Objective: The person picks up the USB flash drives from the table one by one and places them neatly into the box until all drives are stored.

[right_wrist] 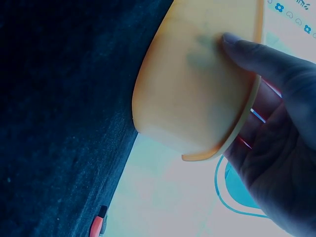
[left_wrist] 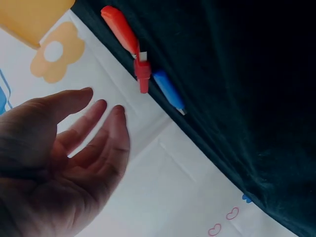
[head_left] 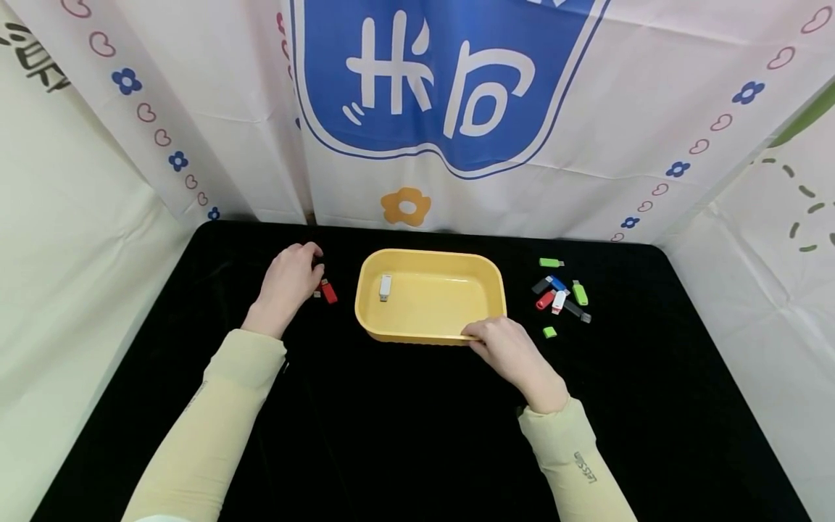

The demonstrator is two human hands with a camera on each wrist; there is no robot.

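My left hand [head_left: 290, 278] hovers left of the yellow plastic tray [head_left: 437, 304], its fingers loosely curved with nothing between them. Beside its fingertips lies a red USB stick [head_left: 329, 292]. The left wrist view shows another red stick [left_wrist: 142, 74] and a blue USB stick [left_wrist: 169, 91] lying close by, mostly covered by the hand in the head view. At the tray's near right corner my right hand [head_left: 512, 355] grips the wall, thumb outside and fingers inside over the rim. One white USB stick [head_left: 385, 287] lies inside the tray at its left end.
Right of the tray is a loose group of USB sticks, among them a green one [head_left: 580, 293], a white one [head_left: 559, 301] and a black one [head_left: 577, 312]. A small green piece [head_left: 550, 332] lies nearer. Printed cloth [head_left: 248, 167] hangs behind the black table [head_left: 404, 420].
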